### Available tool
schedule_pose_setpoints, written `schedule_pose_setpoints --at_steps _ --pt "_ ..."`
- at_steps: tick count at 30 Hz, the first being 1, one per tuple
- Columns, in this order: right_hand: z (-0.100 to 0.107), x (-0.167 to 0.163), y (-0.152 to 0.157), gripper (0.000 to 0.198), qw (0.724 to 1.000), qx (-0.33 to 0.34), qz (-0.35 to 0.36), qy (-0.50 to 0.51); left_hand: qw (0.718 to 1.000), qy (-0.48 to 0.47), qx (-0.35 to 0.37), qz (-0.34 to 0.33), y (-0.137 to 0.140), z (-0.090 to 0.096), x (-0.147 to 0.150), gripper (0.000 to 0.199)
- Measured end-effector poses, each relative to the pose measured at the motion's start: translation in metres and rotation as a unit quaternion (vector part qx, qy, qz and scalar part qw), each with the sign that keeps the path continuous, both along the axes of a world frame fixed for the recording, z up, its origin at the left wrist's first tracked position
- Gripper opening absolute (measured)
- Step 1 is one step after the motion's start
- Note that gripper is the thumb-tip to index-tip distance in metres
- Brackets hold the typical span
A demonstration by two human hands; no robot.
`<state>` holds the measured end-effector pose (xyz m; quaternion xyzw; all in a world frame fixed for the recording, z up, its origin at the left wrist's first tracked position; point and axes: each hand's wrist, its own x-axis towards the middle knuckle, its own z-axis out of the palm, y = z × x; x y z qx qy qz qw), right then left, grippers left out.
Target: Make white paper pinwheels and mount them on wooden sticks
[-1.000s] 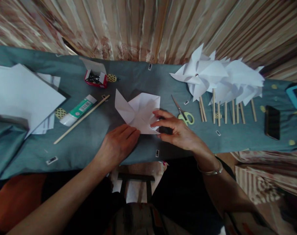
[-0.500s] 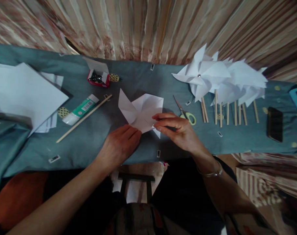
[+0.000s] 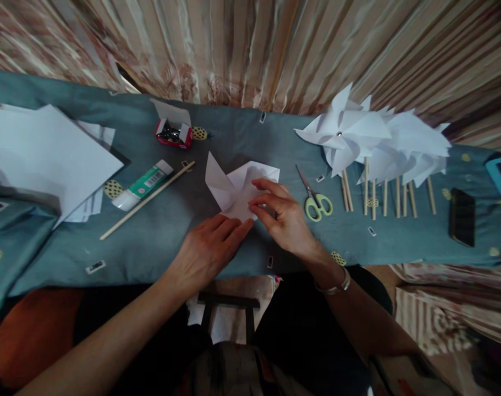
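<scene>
A white paper pinwheel (image 3: 237,199), part folded, lies on the cloth in front of me, its left blade standing up. My left hand (image 3: 211,245) holds its lower edge, with the thumb stretched along the paper to the right. With thumb and fingers closed, my right hand (image 3: 284,217) pinches a paper corner near the middle of the sheet. That corner is mostly hidden behind the fingers. Green-handled scissors (image 3: 316,203) lie just right of my right hand, blades pointing away from me.
On the left are a wooden stick (image 3: 147,201), a glue stick (image 3: 143,185), a red box of small dark metal pieces (image 3: 174,133) and stacked white paper (image 3: 48,154). Finished pinwheels (image 3: 345,129) on sticks lie at the right, beside a dark phone (image 3: 462,216). Curtains (image 3: 242,49) hang behind.
My right hand has moved left over the sheet, bringing the lower right corner inward. The scissors' handles are now uncovered. My left thumb has stretched out to the right, and the view has shifted slightly.
</scene>
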<state>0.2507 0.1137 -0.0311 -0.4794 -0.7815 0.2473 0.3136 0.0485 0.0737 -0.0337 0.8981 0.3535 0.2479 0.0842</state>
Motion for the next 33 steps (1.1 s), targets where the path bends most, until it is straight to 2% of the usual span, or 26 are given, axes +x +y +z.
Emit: schedule_pose_setpoints --at_steps 7,18,27,33 --pt "-0.009 -0.007 0.005 0.013 1.000 0.015 -0.011 -0.008 1.000 -0.008 -0.029 0.006 -0.002 -0.003 -0.001 0.027" --pt "-0.011 -0.012 0.007 0.009 0.999 0.023 -0.025 -0.019 0.989 -0.095 -0.100 0.047 -0.003 -0.007 0.002 0.024" --pt "-0.009 -0.009 0.003 0.010 0.999 0.029 -0.041 -0.018 0.988 -0.093 -0.112 0.055 -0.004 -0.007 0.003 0.025" --pt "-0.008 -0.009 -0.001 0.011 0.998 0.049 -0.022 -0.031 0.988 -0.093 -0.115 0.056 -0.003 -0.007 0.003 0.024"
